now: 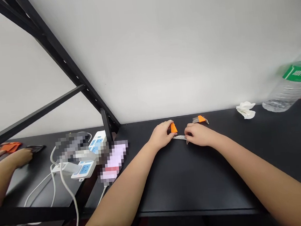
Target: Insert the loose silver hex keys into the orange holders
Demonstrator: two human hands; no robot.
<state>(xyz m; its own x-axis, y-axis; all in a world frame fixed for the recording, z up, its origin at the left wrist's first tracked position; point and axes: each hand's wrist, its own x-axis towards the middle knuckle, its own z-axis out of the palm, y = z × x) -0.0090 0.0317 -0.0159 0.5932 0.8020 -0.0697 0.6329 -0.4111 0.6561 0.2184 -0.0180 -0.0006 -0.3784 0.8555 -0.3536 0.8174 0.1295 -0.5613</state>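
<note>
My left hand [162, 134] is closed on an orange holder [173, 128], pinched between thumb and fingers above the black table. Silver hex keys [179, 137] lie in a row between my two hands. At their right end my right hand [196, 133] has its fingers curled round the bent ends of the keys. Just behind my right hand, a second orange holder [201, 118] with several hex keys in it rests on the table near the wall.
On the black table [188, 180], a crumpled tissue [246, 110] and a large clear bottle [290, 83] stand to the right. Left are a phone [115, 161], a white power strip [84, 169], cables and a black metal frame [64, 60]. Another person's hand [22, 157] is at far left.
</note>
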